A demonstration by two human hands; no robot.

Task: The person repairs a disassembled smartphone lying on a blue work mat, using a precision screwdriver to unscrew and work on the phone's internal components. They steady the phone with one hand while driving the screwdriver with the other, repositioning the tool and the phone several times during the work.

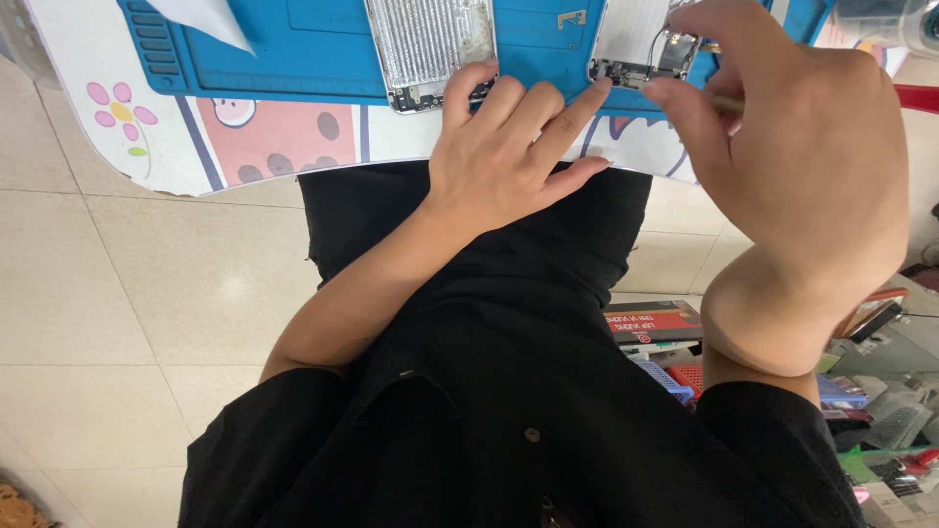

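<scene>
Bare mat (293,49) left of phone housing (430,44)

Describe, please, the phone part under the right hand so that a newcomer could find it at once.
Start at the blue work mat along the top of the view. Two opened phone pieces lie on it; take the phone part beneath the right hand. Unlike the ribbed silver shell by the left hand, it shows small components and wiring.

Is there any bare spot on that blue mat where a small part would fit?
Free: the blue mat between the white sheet and the silver phone shell, and a narrower strip right of that shell. Crowded: the left hand and right hand around the opened phone.
</scene>
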